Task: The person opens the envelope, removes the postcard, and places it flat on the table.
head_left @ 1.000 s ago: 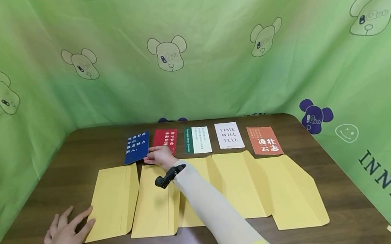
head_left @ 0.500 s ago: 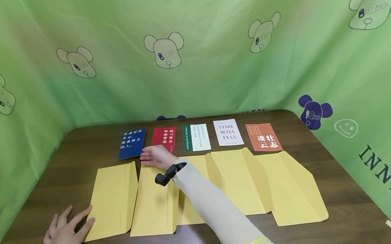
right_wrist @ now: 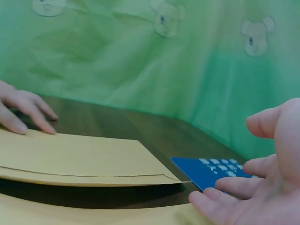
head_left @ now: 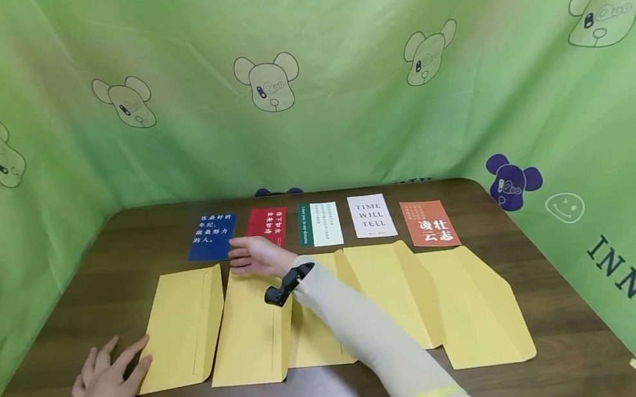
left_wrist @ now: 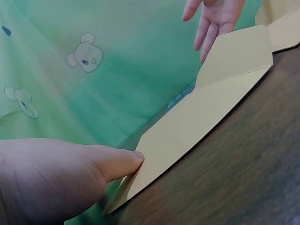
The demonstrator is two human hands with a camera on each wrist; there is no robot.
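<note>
A blue card [head_left: 209, 238] with white lettering lies at the back left of the table, behind the leftmost yellow envelope [head_left: 180, 323]. My right hand [head_left: 260, 256] hovers at that card's right edge with its fingers extended and nothing in them; in the right wrist view the palm faces the blue card [right_wrist: 211, 173]. It partly covers a red card [head_left: 267, 223]. At the left side of the same envelope, my left hand [head_left: 107, 382] touches the edge with thumb and forefinger. The left wrist view shows the thumb [left_wrist: 124, 161] against the envelope [left_wrist: 187, 126].
Farther right in the back row lie a green-and-white card [head_left: 326, 223], a white card [head_left: 372, 215] and an orange card [head_left: 430, 222]. Several more yellow envelopes [head_left: 386, 295] with flaps opened out line the front, overlapping on the right. A green curtain [head_left: 346, 137] stands behind the table.
The blue card has slid a little left and flattened onto the table. My right hand has let go of it, its fingers now extended. The left hand stays put.
</note>
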